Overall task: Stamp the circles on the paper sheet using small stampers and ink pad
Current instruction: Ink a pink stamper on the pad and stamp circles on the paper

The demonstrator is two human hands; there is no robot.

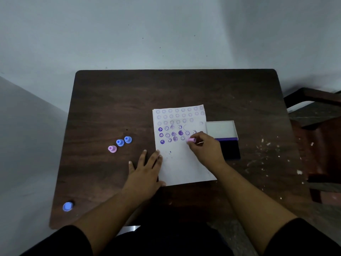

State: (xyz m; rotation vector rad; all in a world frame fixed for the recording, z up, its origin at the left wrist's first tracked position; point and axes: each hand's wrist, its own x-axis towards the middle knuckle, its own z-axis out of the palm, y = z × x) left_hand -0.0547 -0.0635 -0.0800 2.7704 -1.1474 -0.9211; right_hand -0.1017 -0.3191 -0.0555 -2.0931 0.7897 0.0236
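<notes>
A white paper sheet (181,163) with rows of printed circles lies on the dark wooden table (114,100). The three lower rows carry purple stamp marks; the upper rows are faint and plain. My right hand (206,146) pinches a small pink stamper (191,140) over the right end of the lowest stamped row. My left hand (145,169) rests flat, fingers spread, on the sheet's left edge. The open ink pad (229,148) with its white lid (221,129) sits just right of the sheet, partly behind my right hand.
Two blue stampers (124,141) and a pink stamper (112,149) stand left of the sheet. Another blue stamper (67,206) sits near the table's front left corner. A wall runs behind the table, and a dark wooden chair (317,137) stands to the right.
</notes>
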